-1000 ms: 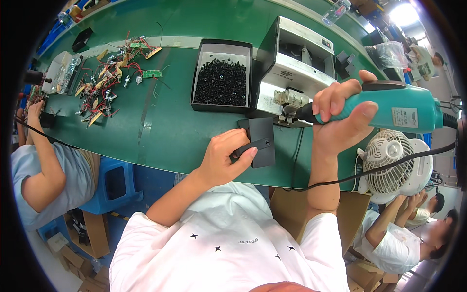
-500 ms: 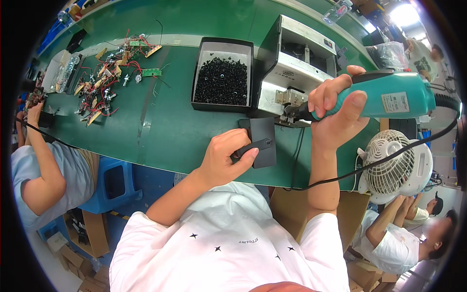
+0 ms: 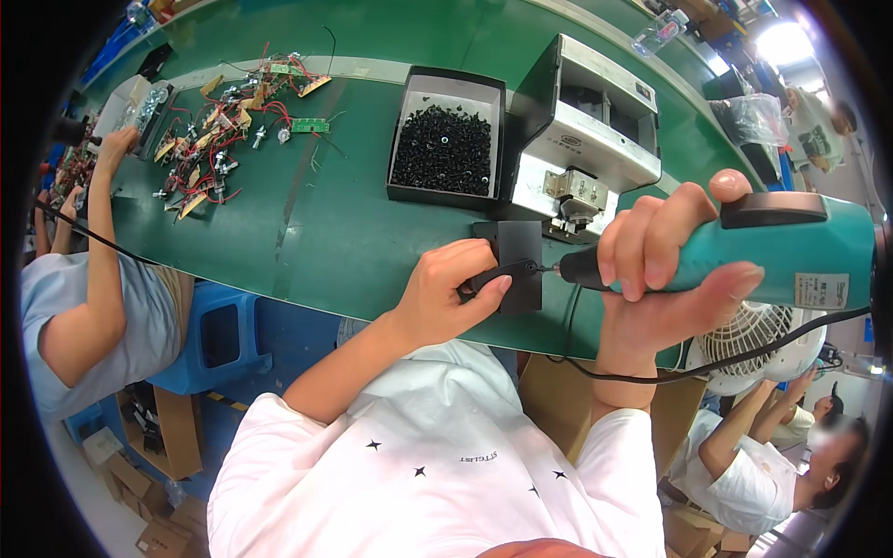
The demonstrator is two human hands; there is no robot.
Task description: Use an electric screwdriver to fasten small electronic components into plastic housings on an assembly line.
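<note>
My left hand grips a black box-shaped part near the table's front edge, with the thumb along a black strap-like piece on its face. My right hand is wrapped around a teal electric screwdriver held nearly level. The driver's tip reaches the end of the strap piece, where a small dark screw appears to sit; the contact is too small to make out fully. Behind the hands stands a metal screw feeder. Left of it is a black-rimmed box full of small black screws.
Wired circuit boards lie heaped on the green table. A black cord hangs from the driver past a white fan. A co-worker's arm reaches over the table at the left; another person sits at right.
My right hand has brought the screwdriver from the feeder down and toward me, its tip now at the black part. My left hand has barely shifted. The co-worker's arm at left has moved.
</note>
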